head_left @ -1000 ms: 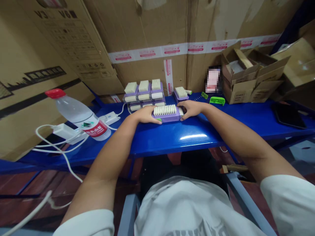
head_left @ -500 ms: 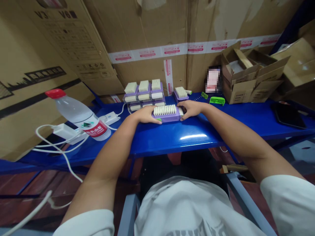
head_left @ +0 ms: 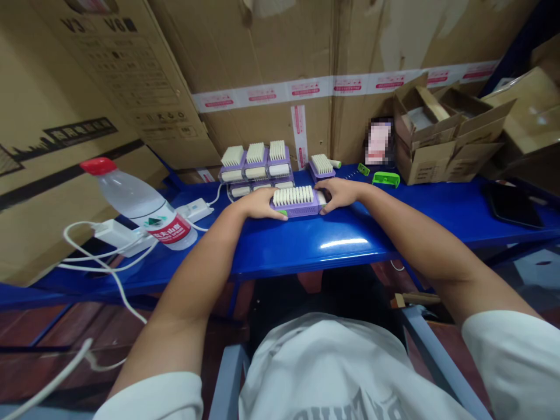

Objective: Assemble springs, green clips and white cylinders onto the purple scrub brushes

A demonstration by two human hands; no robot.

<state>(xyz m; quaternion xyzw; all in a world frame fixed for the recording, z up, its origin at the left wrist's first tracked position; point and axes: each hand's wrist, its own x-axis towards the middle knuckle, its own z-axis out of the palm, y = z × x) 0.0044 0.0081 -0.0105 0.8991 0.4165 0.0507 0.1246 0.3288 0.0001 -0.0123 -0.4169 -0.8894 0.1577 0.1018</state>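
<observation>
A purple brush-like block with rows of cream bristles [head_left: 294,197] lies lengthwise at the middle of the blue table. My left hand [head_left: 261,204] is wrapped round its left end, thumb along the front near a green part. Around its right end, beside a pale end piece, curl the fingers of my right hand [head_left: 338,195]. Just behind stands another bristled purple block [head_left: 322,165], with a small pale roller with a green tip [head_left: 335,164] next to it. Stacked bristled blocks [head_left: 255,161] rise behind my left hand. Green plastic pieces [head_left: 385,179] lie to the right.
A red-capped water bottle [head_left: 170,224] stands on the left among white cables and adapters [head_left: 117,234]. Open cardboard boxes [head_left: 437,163] and a dark phone-like slab [head_left: 514,204] are at the right. Tall cardboard [head_left: 271,52] backs the blue table [head_left: 306,251].
</observation>
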